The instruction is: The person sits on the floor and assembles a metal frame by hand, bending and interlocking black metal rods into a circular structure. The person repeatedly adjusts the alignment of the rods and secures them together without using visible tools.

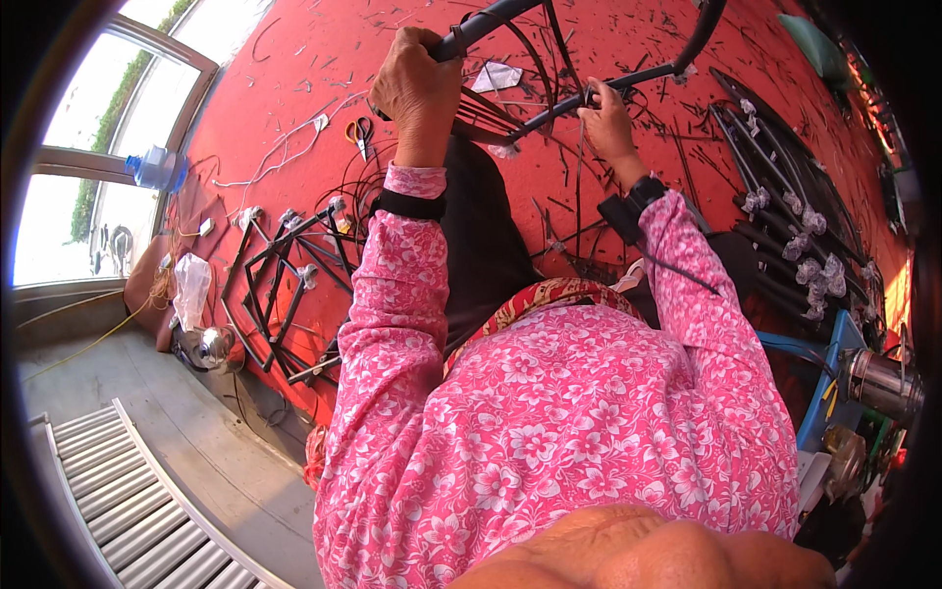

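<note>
A dark tubular frame is held up in front of me, with thin dark strips strung between its bars. My left hand is closed round the thick upper left bar. On the lower bar, to the right, the fingers of my right hand are pinched together at a dark strip that hangs down below the bar. The fingertips partly hide how the strip sits on the bar. Scissors with orange-and-black handles lie on the red floor, left of my left wrist.
Dark frames with plastic-wrapped ends lie at left; more wrapped tubes are piled at right. Offcuts litter the red floor. A white slatted rack stands lower left, and a metal cylinder is at the right.
</note>
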`<state>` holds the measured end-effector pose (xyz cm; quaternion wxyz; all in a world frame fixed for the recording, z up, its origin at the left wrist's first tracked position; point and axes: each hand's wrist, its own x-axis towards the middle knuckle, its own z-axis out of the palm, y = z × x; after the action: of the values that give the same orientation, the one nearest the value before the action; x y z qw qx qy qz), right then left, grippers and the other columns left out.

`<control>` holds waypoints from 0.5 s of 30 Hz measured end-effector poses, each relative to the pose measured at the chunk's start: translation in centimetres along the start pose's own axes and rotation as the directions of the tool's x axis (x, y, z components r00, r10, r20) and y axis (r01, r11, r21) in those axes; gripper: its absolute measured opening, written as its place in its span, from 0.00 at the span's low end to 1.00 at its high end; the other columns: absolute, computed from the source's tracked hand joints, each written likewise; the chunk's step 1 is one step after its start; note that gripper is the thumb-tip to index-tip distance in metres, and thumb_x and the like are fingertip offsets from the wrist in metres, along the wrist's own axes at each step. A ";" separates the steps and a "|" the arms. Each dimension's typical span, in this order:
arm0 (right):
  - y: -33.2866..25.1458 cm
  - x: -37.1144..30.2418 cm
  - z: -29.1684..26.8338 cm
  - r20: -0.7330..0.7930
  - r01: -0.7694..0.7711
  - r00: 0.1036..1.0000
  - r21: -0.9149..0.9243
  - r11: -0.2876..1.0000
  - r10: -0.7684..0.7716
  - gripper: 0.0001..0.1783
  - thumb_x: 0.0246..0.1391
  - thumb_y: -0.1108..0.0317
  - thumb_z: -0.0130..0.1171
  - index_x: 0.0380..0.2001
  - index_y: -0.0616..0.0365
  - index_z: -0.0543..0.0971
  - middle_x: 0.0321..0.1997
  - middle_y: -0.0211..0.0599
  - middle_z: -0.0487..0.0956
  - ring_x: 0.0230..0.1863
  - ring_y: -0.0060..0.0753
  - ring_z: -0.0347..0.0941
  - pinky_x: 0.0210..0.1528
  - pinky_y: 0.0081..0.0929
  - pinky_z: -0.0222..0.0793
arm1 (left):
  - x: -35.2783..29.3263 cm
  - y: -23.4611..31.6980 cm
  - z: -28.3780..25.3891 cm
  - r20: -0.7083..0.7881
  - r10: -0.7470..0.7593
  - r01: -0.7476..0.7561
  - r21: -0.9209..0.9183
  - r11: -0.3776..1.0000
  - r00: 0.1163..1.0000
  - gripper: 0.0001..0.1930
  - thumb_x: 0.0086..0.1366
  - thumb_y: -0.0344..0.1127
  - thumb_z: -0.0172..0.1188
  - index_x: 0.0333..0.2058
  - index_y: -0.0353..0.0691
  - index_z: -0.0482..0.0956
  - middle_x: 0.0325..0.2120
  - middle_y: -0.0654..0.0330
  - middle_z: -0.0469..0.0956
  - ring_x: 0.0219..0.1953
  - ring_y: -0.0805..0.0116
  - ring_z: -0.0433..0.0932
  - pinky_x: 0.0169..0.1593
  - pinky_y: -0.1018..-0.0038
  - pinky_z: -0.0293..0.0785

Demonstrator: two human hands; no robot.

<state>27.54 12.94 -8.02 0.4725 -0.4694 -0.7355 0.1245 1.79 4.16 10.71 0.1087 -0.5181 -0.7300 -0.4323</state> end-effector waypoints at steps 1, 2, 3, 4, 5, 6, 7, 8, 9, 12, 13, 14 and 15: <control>0.3 0.9 0.0 -0.007 0.202 0.979 -0.089 0.975 -0.203 0.16 0.57 0.68 0.60 0.48 0.60 0.77 0.42 0.45 0.78 0.42 0.46 0.78 0.42 0.40 0.77 | 0.1 0.0 0.1 -0.015 0.003 -0.003 -0.007 1.000 1.000 0.13 0.49 0.41 0.73 0.33 0.48 0.82 0.27 0.61 0.84 0.33 0.54 0.84 0.36 0.61 0.75; 0.2 1.2 0.0 0.150 0.236 0.966 -0.189 0.953 -0.210 0.14 0.59 0.67 0.59 0.47 0.59 0.78 0.41 0.45 0.79 0.41 0.47 0.79 0.41 0.40 0.77 | 0.2 -0.1 0.2 -0.029 0.005 -0.005 -0.013 1.000 1.000 0.13 0.49 0.41 0.73 0.33 0.48 0.82 0.27 0.61 0.84 0.33 0.54 0.84 0.36 0.61 0.75; -0.2 1.1 -0.1 0.313 0.312 0.923 -0.274 0.910 -0.223 0.13 0.60 0.65 0.57 0.46 0.58 0.79 0.40 0.45 0.79 0.41 0.47 0.79 0.40 0.41 0.76 | 0.5 -0.3 0.3 -0.040 -0.005 0.005 -0.013 1.000 0.999 0.13 0.49 0.41 0.74 0.33 0.48 0.82 0.28 0.60 0.84 0.33 0.54 0.84 0.36 0.61 0.75; -0.9 0.8 -0.4 0.494 0.353 0.859 -0.381 0.855 -0.134 0.12 0.62 0.64 0.55 0.44 0.57 0.80 0.39 0.46 0.80 0.40 0.48 0.79 0.40 0.42 0.76 | 0.8 -0.6 0.4 -0.049 -0.014 0.013 -0.015 1.000 0.999 0.14 0.49 0.42 0.74 0.33 0.48 0.82 0.28 0.60 0.84 0.34 0.54 0.84 0.37 0.61 0.75; -2.0 -0.4 -0.5 0.454 0.153 0.891 -0.331 0.931 0.015 0.14 0.66 0.59 0.51 0.39 0.55 0.81 0.36 0.44 0.81 0.35 0.47 0.80 0.36 0.41 0.76 | 1.3 -0.9 0.7 -0.058 -0.025 0.024 -0.015 1.000 0.998 0.14 0.49 0.42 0.74 0.33 0.48 0.82 0.29 0.59 0.84 0.34 0.53 0.84 0.37 0.60 0.75; -3.4 -1.7 -0.6 0.442 0.087 0.896 -0.264 0.960 0.040 0.15 0.67 0.58 0.50 0.38 0.56 0.81 0.34 0.44 0.82 0.32 0.46 0.80 0.35 0.39 0.75 | 1.9 -1.3 0.9 -0.064 -0.058 0.056 -0.029 0.998 0.996 0.14 0.48 0.43 0.75 0.33 0.48 0.82 0.28 0.59 0.84 0.34 0.53 0.84 0.38 0.60 0.76; -4.9 -3.4 -0.8 0.453 -0.048 0.878 -0.235 0.971 0.153 0.16 0.68 0.57 0.49 0.37 0.57 0.80 0.32 0.43 0.82 0.30 0.45 0.81 0.34 0.37 0.75 | 2.3 -1.8 1.1 -0.060 -0.092 0.090 -0.035 0.995 0.994 0.15 0.47 0.43 0.75 0.33 0.48 0.82 0.28 0.58 0.84 0.34 0.52 0.84 0.38 0.60 0.76; -6.4 -5.4 -1.4 0.520 -0.154 0.849 0.069 0.986 0.096 0.17 0.68 0.56 0.50 0.36 0.58 0.80 0.29 0.42 0.81 0.29 0.42 0.81 0.33 0.36 0.75 | 2.8 -2.4 1.3 -0.055 -0.123 0.121 -0.040 0.992 0.991 0.16 0.47 0.44 0.76 0.33 0.48 0.83 0.28 0.58 0.84 0.34 0.51 0.84 0.39 0.59 0.76; -7.8 -7.5 -2.6 0.593 -0.287 0.805 0.369 0.884 0.014 0.19 0.68 0.55 0.50 0.35 0.58 0.80 0.25 0.41 0.81 0.28 0.40 0.80 0.33 0.34 0.74 | 3.3 -3.1 1.5 -0.052 -0.153 0.151 -0.046 0.988 0.987 0.17 0.46 0.44 0.76 0.33 0.47 0.83 0.27 0.57 0.84 0.34 0.51 0.84 0.39 0.59 0.76; -10.2 -10.7 -7.1 0.826 -0.395 0.563 0.249 0.884 0.019 0.18 0.65 0.57 0.55 0.31 0.61 0.81 0.23 0.39 0.81 0.27 0.31 0.80 0.32 0.28 0.72 | 4.3 -5.3 2.0 -0.079 -0.251 0.248 -0.041 0.968 0.965 0.18 0.45 0.45 0.77 0.33 0.47 0.83 0.26 0.56 0.84 0.33 0.51 0.84 0.39 0.58 0.76; -10.6 -11.0 -9.0 0.843 -0.396 0.535 0.198 0.897 0.050 0.17 0.63 0.58 0.58 0.29 0.62 0.81 0.23 0.39 0.81 0.26 0.29 0.80 0.31 0.27 0.71 | 4.9 -6.3 1.9 -0.107 -0.263 0.258 -0.056 0.964 0.959 0.19 0.43 0.45 0.78 0.32 0.45 0.83 0.26 0.55 0.85 0.32 0.51 0.84 0.39 0.58 0.76; -10.8 -11.0 -11.3 0.839 -0.469 0.513 0.096 0.878 0.182 0.16 0.61 0.59 0.59 0.30 0.62 0.82 0.23 0.39 0.81 0.25 0.27 0.79 0.30 0.26 0.71 | 5.5 -7.4 1.6 -0.124 -0.282 0.274 -0.077 0.959 0.951 0.18 0.43 0.44 0.78 0.31 0.45 0.82 0.26 0.55 0.85 0.32 0.52 0.84 0.40 0.58 0.76; -11.0 -11.1 -14.0 0.817 -0.522 0.519 0.069 0.850 0.253 0.14 0.59 0.60 0.61 0.30 0.63 0.82 0.23 0.39 0.81 0.24 0.25 0.78 0.29 0.25 0.70 | 6.4 -8.6 1.2 -0.159 -0.289 0.283 -0.062 0.957 0.944 0.18 0.43 0.44 0.78 0.31 0.45 0.83 0.27 0.55 0.85 0.32 0.52 0.84 0.40 0.58 0.76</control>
<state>33.83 -5.47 -0.18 0.1295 -0.4413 -0.7111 0.5318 -7.95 8.53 9.39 0.0954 -0.3708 -0.7774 -0.4990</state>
